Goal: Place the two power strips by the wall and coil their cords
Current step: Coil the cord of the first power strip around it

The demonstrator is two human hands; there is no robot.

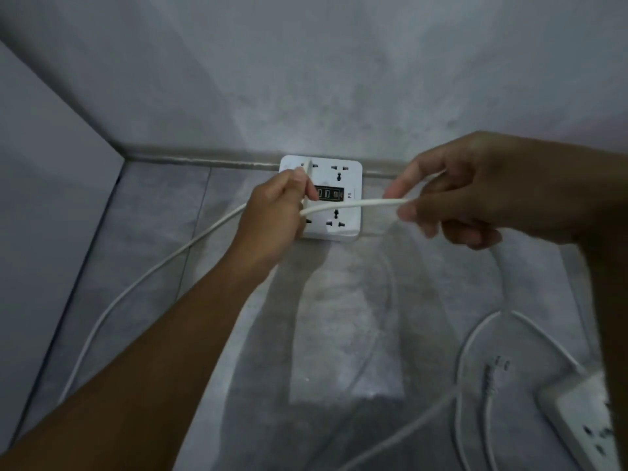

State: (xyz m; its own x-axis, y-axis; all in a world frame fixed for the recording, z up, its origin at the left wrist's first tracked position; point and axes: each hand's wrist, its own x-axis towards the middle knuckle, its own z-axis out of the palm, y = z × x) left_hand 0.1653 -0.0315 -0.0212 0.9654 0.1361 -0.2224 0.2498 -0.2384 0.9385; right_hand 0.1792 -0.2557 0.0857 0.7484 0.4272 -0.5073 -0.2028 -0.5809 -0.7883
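Note:
A square white power strip (343,178) lies flat on the grey floor against the base of the wall. Its white cord (353,204) is stretched above it between both hands. My left hand (275,215) is closed on the cord over the strip's left side. My right hand (475,192) pinches the same cord to the right, and the cord drops down behind it. More of this cord (136,283) trails down to the lower left. A second, long white power strip (581,419) lies at the bottom right, with its cord (475,338) looped loosely and its plug (491,379) beside it.
A grey wall (306,79) rises straight ahead and a side panel (44,198) closes off the left. The floor (339,334) is glossy grey tile that reflects the hands. Loose cord crosses the floor at the lower right.

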